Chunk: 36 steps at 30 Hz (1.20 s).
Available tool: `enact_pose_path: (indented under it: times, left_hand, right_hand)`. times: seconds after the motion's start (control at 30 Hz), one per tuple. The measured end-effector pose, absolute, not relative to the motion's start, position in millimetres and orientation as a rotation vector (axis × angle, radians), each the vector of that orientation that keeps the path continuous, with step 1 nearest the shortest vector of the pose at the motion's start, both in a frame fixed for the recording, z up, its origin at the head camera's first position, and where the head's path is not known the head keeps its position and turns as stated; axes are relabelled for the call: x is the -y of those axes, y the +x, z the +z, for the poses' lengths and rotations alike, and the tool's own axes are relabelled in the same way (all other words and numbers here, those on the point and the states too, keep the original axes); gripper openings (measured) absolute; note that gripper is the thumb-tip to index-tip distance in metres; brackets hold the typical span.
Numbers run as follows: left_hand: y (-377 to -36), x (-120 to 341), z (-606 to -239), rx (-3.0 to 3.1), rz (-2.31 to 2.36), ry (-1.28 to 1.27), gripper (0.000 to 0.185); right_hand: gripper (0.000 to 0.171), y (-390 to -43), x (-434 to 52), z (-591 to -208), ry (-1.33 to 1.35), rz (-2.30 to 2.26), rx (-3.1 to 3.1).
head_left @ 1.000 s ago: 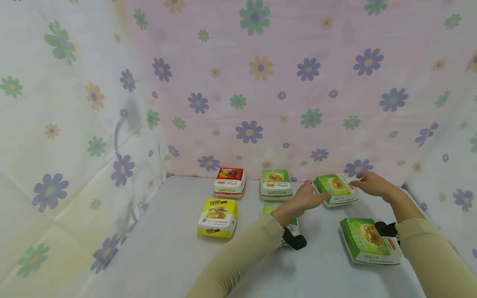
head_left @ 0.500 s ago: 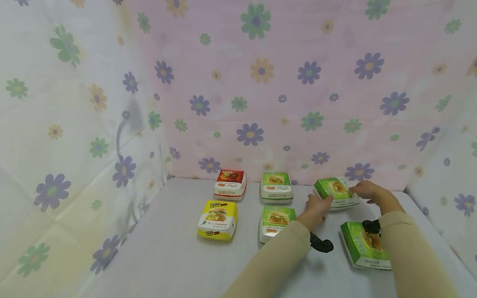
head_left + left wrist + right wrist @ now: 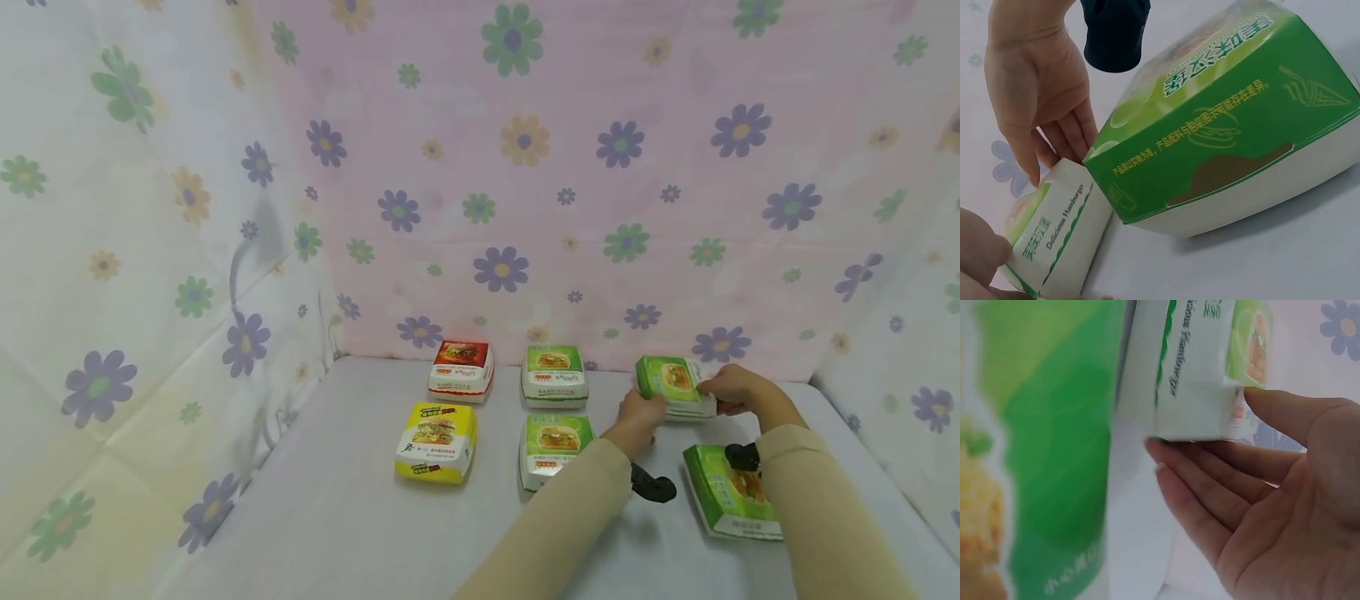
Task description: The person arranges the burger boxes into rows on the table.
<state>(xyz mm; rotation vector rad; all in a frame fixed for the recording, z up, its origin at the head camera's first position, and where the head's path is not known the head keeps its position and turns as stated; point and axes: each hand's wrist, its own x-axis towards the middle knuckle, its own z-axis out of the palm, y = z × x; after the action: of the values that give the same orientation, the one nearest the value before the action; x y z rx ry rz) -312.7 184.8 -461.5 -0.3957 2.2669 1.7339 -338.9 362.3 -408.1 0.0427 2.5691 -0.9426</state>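
Observation:
At the back right of the table stands a green and white burger box (image 3: 670, 379), with a hand at either end. My left hand (image 3: 637, 421) holds its left end, the thumb bent against the side in the left wrist view. The right hand (image 3: 742, 389) grips the opposite end; in the right wrist view its thumb lies at the lid's edge and its fingers reach along the side and bottom edge. Another green burger box (image 3: 723, 492) sits nearer to me, partly hidden under my right forearm, and looms large in both wrist views.
Left of my hands are two more green burger boxes, one at the back (image 3: 555, 377) and one in front (image 3: 555, 442), partly behind my left sleeve. Further left, a red burger box (image 3: 461, 371) stands behind a yellow one (image 3: 437, 442). A flowered curtain (image 3: 555, 208) rises behind the table.
My left hand has come round from the box's left to its front left corner. The right hand has closed on the right end, and the box has turned slightly straighter.

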Motion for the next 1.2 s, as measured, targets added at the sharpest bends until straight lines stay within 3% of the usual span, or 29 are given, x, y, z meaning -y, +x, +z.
enact_pose_path:
  times: [0.1,0.37,0.63,0.83,1.2]
  left_hand:
    - [-316,-183,-456,-2.324,1.678,-0.395,0.042]
    - [-320,-179,-449,-2.311,1.665,-0.410,0.045]
    - [-315,-175,-447,-2.291,1.621,-0.443,0.060]
    - [-318,-181,-453,-2.280,1.626,-0.440,0.057]
    - [-327,-179,-454,-2.279,1.805,-0.446,0.034]
  right_hand:
    - [0.036,-334,-358,-400,0.067,-0.934,-2.523]
    - [0.046,-328,-352,-392,0.096,-0.918,-2.460]
    - [0.071,-330,-363,-391,0.069,-0.825,-2.498]
    - [0.083,-335,-371,-400,0.019,-0.909,-2.488]
    - [0.069,-331,-364,-401,-0.071,-0.766,-2.566]
